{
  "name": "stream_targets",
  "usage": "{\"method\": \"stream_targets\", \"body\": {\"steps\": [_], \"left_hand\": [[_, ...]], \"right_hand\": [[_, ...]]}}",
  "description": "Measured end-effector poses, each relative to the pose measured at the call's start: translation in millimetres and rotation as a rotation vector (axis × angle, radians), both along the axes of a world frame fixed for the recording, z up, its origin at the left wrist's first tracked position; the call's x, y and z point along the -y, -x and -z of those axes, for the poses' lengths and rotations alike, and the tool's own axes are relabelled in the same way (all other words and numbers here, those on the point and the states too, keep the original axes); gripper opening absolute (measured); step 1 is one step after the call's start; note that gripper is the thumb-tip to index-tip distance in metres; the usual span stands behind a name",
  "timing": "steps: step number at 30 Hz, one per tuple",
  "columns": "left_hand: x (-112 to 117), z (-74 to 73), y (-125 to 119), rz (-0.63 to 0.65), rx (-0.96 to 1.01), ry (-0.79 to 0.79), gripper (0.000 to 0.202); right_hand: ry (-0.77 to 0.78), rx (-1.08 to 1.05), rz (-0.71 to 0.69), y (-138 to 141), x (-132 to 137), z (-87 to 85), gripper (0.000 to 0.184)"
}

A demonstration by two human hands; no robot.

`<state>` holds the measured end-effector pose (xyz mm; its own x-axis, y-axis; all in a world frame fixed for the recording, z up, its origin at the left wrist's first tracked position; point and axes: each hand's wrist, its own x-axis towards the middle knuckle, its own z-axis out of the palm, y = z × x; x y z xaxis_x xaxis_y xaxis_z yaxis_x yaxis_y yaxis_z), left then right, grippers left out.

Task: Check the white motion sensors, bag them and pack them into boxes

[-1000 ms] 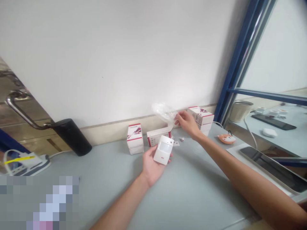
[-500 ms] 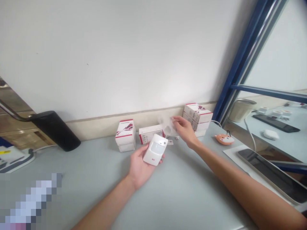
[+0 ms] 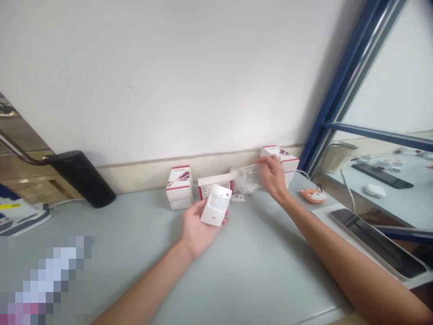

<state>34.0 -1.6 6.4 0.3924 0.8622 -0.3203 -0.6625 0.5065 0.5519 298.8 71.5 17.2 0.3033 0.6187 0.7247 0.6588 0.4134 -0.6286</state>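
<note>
Your left hand [image 3: 198,230], palm up, cups a white motion sensor [image 3: 216,205] over the grey table [image 3: 118,239]. Your right hand [image 3: 274,176] pinches a clear plastic bag [image 3: 248,178], its contents too small to tell, just beside a white-and-red box [image 3: 213,186] lying between two stacks of matching boxes [image 3: 178,187].

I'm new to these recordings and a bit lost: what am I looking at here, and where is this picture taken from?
There is no machine here: these are a person's two bare hands, filmed by one camera worn on the head, looking forward and down. The left hand holds a white motion sensor on its palm. The right hand pinches a clear plastic bag. On the pale grey table stand white boxes with red trim, with a small fox-shaped toy to the right.
</note>
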Motion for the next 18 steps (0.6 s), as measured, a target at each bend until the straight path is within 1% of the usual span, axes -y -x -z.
{"method": "stream_targets", "body": {"steps": [2,5,8,13,18], "left_hand": [[0.8,-2.2,0.0,0.003,-0.01,0.007,0.031],[1.0,-1.8,-1.7,0.035,-0.019,-0.037,0.031],[0.2,0.5,-3.8,0.061,-0.031,-0.081,0.031],[-0.6,1.6,-5.2,0.107,-0.079,-0.1,0.036],[-0.8,5.1,-5.8,0.144,-0.084,-0.155,0.036]], "right_hand": [[-0.002,-0.023,0.004,0.0,0.2,-0.3,0.027],[0.011,0.007,-0.018,4.3,3.2,-1.5,0.028],[0.033,0.016,-0.084,9.1,7.4,-3.2,0.029],[0.039,0.007,-0.17,12.1,11.6,-5.4,0.029],[0.018,0.105,-0.227,13.8,15.6,-8.7,0.03]]}}
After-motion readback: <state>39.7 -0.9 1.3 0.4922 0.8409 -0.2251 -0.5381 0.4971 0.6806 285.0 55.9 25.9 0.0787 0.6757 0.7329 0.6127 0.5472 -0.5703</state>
